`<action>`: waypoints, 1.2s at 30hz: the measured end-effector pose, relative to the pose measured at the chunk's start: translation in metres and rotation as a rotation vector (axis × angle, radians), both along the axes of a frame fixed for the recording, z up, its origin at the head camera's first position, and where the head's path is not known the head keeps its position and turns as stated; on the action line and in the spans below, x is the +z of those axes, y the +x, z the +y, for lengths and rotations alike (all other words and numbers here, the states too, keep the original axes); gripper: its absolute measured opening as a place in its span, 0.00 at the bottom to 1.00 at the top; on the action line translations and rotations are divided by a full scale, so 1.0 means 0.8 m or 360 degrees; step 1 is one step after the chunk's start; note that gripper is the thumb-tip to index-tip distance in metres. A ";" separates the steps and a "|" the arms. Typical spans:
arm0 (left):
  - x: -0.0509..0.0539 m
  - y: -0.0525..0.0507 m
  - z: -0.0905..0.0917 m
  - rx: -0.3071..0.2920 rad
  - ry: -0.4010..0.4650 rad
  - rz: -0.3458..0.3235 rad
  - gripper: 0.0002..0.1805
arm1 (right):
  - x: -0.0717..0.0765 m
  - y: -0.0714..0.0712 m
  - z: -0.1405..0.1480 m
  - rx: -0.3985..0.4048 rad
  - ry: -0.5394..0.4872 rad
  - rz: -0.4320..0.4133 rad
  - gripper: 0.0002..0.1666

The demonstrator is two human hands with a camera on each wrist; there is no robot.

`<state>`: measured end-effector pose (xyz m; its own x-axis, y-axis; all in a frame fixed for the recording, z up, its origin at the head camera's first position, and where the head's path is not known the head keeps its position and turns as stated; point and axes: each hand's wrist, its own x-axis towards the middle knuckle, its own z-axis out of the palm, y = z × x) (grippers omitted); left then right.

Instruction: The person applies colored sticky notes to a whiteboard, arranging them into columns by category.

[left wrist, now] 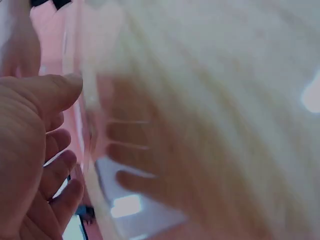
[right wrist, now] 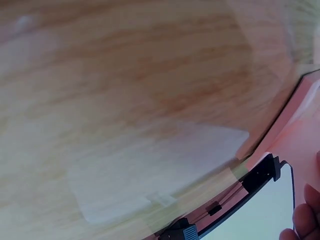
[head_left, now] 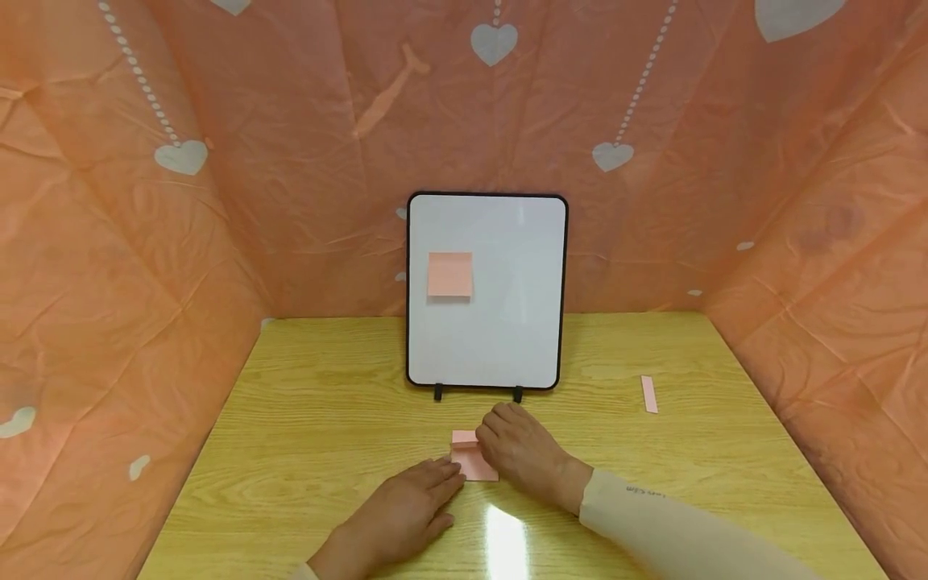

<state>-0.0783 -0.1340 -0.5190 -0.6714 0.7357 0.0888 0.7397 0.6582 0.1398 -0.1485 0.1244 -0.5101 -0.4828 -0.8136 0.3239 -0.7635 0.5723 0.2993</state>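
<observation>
A pink sticky note (head_left: 474, 467) lies on the table in front of the whiteboard, with a raised fold running across its upper part. The fingers of my left hand (head_left: 409, 503) are fairly straight, and their tips press on the note's left edge. From the right, my right hand (head_left: 525, 451) reaches over the note with curled fingers and pinches it near the fold, covering its upper right part. In the left wrist view the left hand (left wrist: 30, 155) shows thumb and fingers apart. Only some fingertips (right wrist: 305, 220) of the right hand show in the right wrist view.
A black-framed whiteboard (head_left: 507, 322) stands on small black feet behind the hands, with another pink sticky note (head_left: 450, 275) on its left half. A narrow pink paper strip (head_left: 648, 395) lies at the right of the wooden table (head_left: 312, 403). Orange cloth (head_left: 304, 201) with hearts surrounds the table.
</observation>
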 end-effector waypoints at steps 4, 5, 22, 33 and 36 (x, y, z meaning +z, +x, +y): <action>-0.006 0.003 0.011 -0.0045 -0.0058 0.0032 0.33 | -0.001 -0.002 -0.001 0.0003 -0.0055 0.0021 0.06; -0.008 0.004 0.013 -0.0049 -0.0068 0.0040 0.34 | -0.001 -0.003 -0.001 0.0008 -0.0067 0.0025 0.07; -0.012 0.007 0.021 -0.0032 -0.0058 0.0034 0.31 | 0.001 -0.015 -0.004 -0.0014 -0.0016 0.0051 0.05; -0.012 0.014 0.022 -0.0024 -0.0050 -0.0032 0.29 | -0.003 -0.027 -0.002 -0.0036 -0.0044 0.0048 0.05; -0.013 0.014 0.022 -0.0035 -0.0045 -0.0012 0.29 | 0.000 -0.029 -0.002 -0.0058 -0.0030 0.0039 0.06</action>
<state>-0.0668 -0.1166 -0.5297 -0.6557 0.7524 0.0628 0.7530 0.6456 0.1271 -0.1716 0.1224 -0.5101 -0.5039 -0.7893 0.3509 -0.7346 0.6053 0.3067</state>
